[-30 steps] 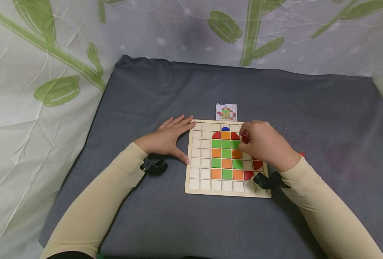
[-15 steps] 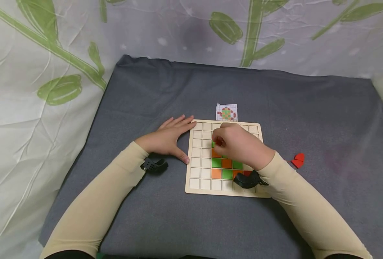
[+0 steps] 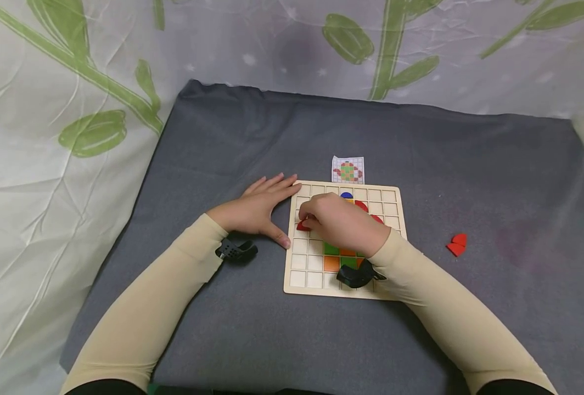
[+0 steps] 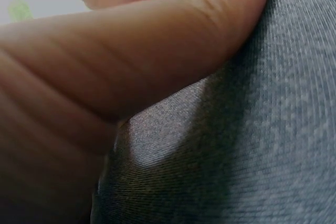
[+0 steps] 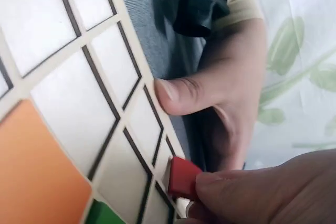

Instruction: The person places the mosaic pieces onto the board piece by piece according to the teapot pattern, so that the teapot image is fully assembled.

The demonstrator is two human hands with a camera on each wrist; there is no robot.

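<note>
**Red piece at the left cells of the grid board**

Right hand (image 3: pixel 343 222) pinches a small red wooden piece (image 3: pixel 302 225) over the square wooden grid board (image 3: pixel 297 277), at 9 o'clock of the coloured tiles. Left hand (image 3: pixel 257 211) lies flat, fingers straight, thumb against the board's left edge. Judgement: square the piece to one cell, lower it flat, keep the board braced.

The board (image 3: pixel 342 291) looks like pale, smooth wood. The red piece (image 5: pixel 182 178) is matt, maybe painted wood. The table (image 3: pixel 252 142) has a grey woven cloth on it. The little picture card (image 3: pixel 348 169) looks like paper.
</note>
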